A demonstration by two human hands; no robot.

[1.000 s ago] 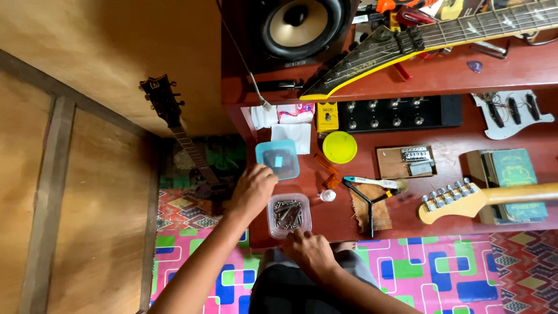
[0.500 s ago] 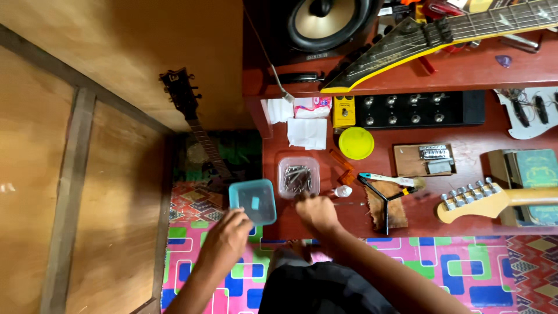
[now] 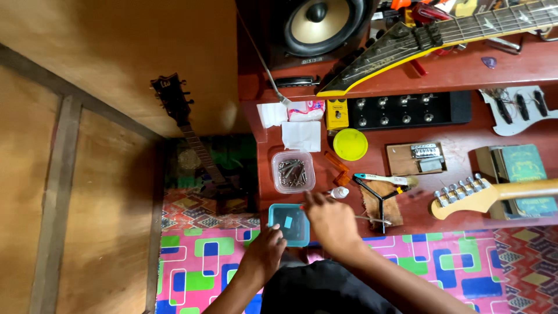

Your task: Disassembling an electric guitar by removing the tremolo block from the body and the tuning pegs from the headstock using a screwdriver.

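My left hand (image 3: 264,253) grips the lower left corner of a blue square lid (image 3: 289,224) that lies at the front edge of the red table (image 3: 459,125). My right hand (image 3: 331,224) hovers beside the lid's right edge, fingers curled, fingertips near its far corner; what they pinch is unclear. Just behind the lid stands an uncovered clear tub of metal screws (image 3: 293,172). A small white bottle (image 3: 340,192) lies by my right fingertips.
On the table are a yellow round lid (image 3: 350,144), an angled metal tool on a brown cloth (image 3: 378,203), a guitar headstock (image 3: 465,196), a black pedal board (image 3: 407,110), and a speaker (image 3: 317,23). A dark guitar (image 3: 186,125) leans at the left. A patterned mat (image 3: 203,261) covers the floor.
My left hand lifted the blue lid off the tub, swung it down to the left off the table, then brought it back to the front edge. My right hand stayed near the tub.
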